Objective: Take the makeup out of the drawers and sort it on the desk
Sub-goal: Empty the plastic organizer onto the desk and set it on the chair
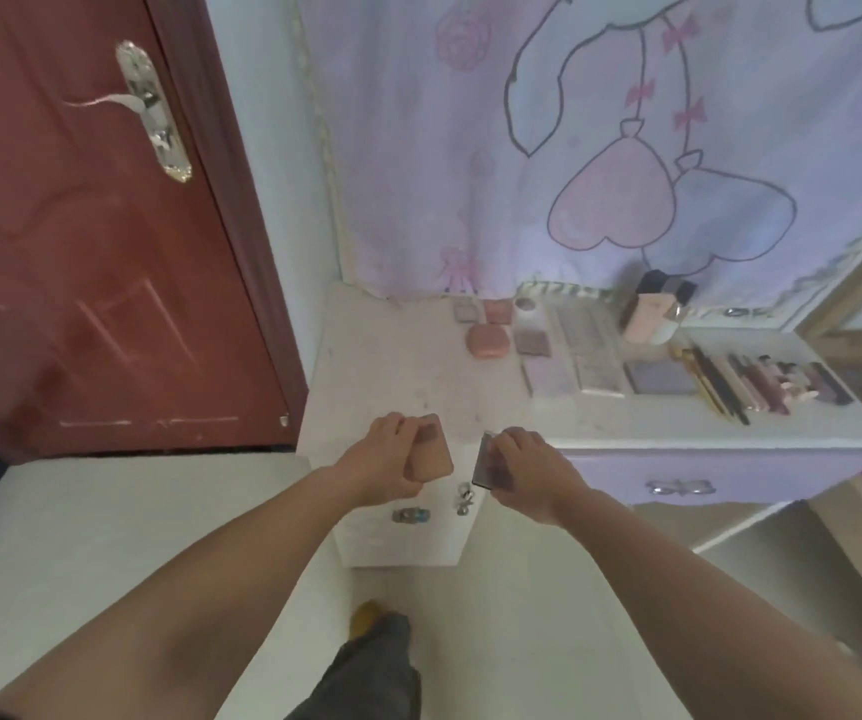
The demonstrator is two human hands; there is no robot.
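The desk [392, 366] is the landmark. A door [81, 226] stands to its left. A curtain [600, 122] hangs behind it. On the desk, toward the back and right, makeup lies in rows: compacts [488, 341], then flat palettes [595, 356], then a bottle [649, 309] behind them, then pencils and sticks [761, 384] farthest right. Two hands, the left hand [387, 459] and the right hand [520, 467], are at the desk's front edge, each with a small case. A drawer handle [681, 487] is on the desk's front, right of the hands.

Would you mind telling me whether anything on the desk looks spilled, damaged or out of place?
Nothing stands out. The palettes and pencils lie in tidy rows on the desk, with no spill visible. The left hand holds a pink compact, and the right hand a dark palette.
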